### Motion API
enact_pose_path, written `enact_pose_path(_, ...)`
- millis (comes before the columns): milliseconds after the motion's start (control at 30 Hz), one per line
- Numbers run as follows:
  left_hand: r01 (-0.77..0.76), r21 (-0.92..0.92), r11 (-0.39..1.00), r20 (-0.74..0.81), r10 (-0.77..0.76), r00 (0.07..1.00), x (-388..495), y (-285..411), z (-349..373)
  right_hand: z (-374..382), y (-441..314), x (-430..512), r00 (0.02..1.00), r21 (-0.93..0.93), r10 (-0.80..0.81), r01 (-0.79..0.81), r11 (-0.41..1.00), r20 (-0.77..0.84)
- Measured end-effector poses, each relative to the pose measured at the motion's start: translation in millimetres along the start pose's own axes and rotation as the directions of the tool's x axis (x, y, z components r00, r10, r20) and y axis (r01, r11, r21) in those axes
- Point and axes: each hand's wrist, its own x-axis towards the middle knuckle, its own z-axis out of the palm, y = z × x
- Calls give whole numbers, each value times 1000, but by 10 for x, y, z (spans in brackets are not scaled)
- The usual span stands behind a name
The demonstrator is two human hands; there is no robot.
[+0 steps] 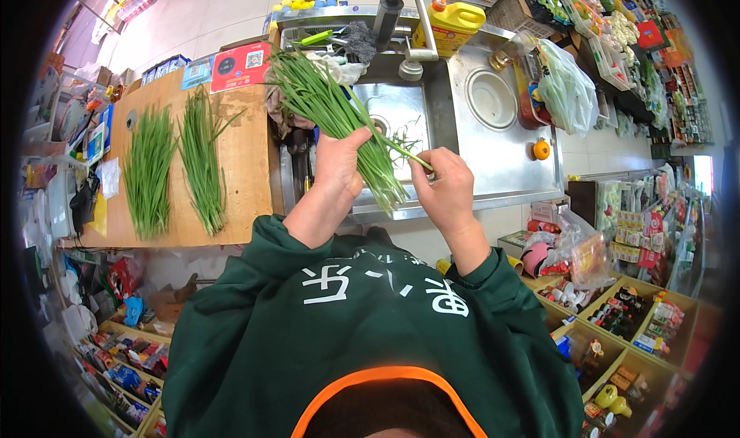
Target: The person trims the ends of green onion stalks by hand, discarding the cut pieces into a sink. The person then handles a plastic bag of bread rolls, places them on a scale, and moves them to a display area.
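A thick bunch of green garlic chives (341, 114) lies across my left hand (341, 163), gripped with the thumb on top. Its pale cut ends slant down to the right, over the sink's front edge. My right hand (444, 183) pinches the end of a single stalk (404, 152) that stands out from the bunch. Beneath the hands is a stainless steel sink basin (442, 108), with loose green scraps (407, 137) near its drain. Two more bunches, a wide one (149, 175) and a narrower one (202, 166), rest on the wooden tabletop (243, 172) at left.
A faucet (411, 56) and a yellow pump jug (454, 24) stand behind the basin. On the steel drainboard (480, 160) are a white bowl (491, 99), an orange fruit (541, 149), a glass jar (513, 50) and a plastic bag (566, 88). Printed code cards (240, 66) lie at the table's back.
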Motion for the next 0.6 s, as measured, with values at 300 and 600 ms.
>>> enact_pose_path(300, -18, -34, 999, -13, 18, 1000, 36, 81, -84, -96, 149, -143, 969, 407, 228, -245, 880, 92)
enact_pose_path(600, -40, -81, 996, 50, 44, 998, 37, 119, -65, -61, 282, -43, 960, 328, 261, -216, 920, -100)
